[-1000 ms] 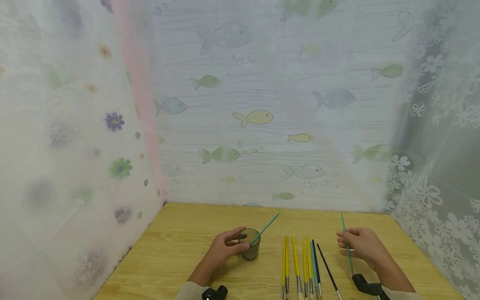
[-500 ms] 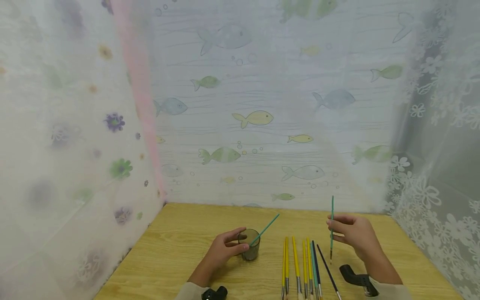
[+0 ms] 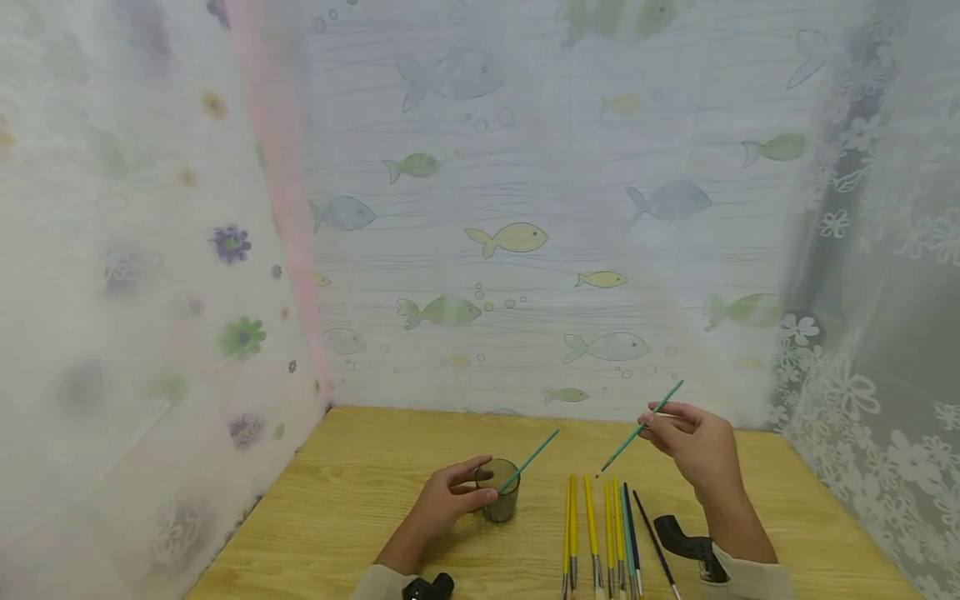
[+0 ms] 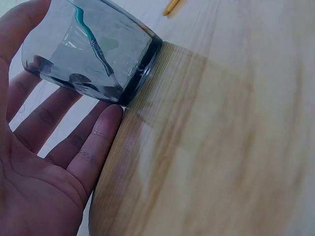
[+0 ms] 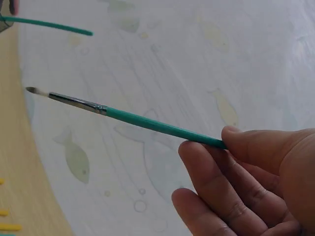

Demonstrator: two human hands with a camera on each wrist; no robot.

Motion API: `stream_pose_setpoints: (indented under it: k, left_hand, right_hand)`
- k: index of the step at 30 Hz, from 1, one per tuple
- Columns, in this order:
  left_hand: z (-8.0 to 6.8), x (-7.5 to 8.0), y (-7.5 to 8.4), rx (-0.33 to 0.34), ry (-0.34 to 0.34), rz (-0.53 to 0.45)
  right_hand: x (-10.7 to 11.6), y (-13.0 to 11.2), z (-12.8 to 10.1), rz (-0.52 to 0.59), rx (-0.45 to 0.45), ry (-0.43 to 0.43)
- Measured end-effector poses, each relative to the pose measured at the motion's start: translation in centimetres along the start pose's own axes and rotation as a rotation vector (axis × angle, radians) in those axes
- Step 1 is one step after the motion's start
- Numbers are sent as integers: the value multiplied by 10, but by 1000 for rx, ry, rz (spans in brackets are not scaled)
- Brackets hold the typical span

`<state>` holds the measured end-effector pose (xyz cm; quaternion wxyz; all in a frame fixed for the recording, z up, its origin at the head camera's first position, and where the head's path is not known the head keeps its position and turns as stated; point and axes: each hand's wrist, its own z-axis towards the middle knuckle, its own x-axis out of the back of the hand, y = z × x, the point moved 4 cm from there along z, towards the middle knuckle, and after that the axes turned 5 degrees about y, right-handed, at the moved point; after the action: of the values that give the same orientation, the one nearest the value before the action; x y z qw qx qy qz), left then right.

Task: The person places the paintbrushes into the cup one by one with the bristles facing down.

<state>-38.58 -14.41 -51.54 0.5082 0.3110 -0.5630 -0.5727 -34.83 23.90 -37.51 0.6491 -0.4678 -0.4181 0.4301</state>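
Note:
My left hand (image 3: 448,496) holds a smoky drinking glass (image 3: 506,507) that stands upright on the table, fingers and thumb round its side. Inside the glass leans a teal paintbrush (image 3: 536,452), bristles down; its metal ferrule and tip show through the wall in the left wrist view. Up at the right, my right hand (image 3: 697,446) pinches a second teal paintbrush (image 5: 147,124) by its handle between thumb and fingers. That brush slants, its bristle tip pointing down and left toward the glass, clear of the table.
On the wooden table (image 3: 352,500), between the hands, lies a row of paintbrushes: several yellow ones (image 3: 591,525), a teal one and dark ones (image 3: 654,537). Fish-patterned sheeting (image 3: 480,275) hangs behind the table, with flowered sheeting (image 3: 150,333) on the left.
My right hand has lifted and moved left with its paintbrush, which has swung from near upright to a slant with bristles toward the glass. The left hand and glass stay put.

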Motion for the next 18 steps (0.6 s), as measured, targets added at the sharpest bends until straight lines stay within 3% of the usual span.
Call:
stream_pose_setpoints:
  k: [5,12,18]
  left_hand:
    - [0,0,0,-3,2,0]
    - [0,0,-1,-1,4,-11]
    - [-1,0,0,-1,7,-8]
  right_hand:
    - [-13,-7,-6,55,26,36]
    - [-35,-10,-13,-44,167,71]
    - [-48,-13,-19,-41,245,98]
